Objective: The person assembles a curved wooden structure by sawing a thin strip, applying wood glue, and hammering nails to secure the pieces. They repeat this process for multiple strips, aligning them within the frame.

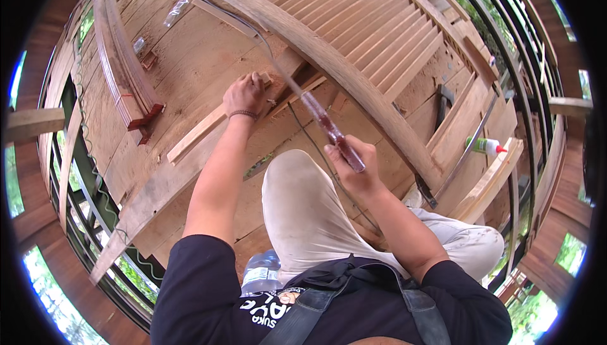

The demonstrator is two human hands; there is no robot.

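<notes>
My left hand (245, 95) presses down with curled fingers on a narrow pale wooden strip (201, 131), near the strip's far end. The strip lies along a wider board (165, 184). My right hand (358, 167) is closed around the reddish-brown, glossy handle of a long, thin-bladed tool (322, 117). Its blade points away and to the left, past the far side of my left hand. The blade is seen nearly edge-on and blurred, so its exact kind is unclear. Whether the blade touches the wood cannot be made out.
A large slatted wooden panel (354, 23) lies beyond and to the right. Dark red moulding (120, 60) rests at the left. A glue bottle with a red tip (485, 146) lies right, a plastic water bottle (262, 270) near my leg. A dark cable (316, 146) crosses the plank floor.
</notes>
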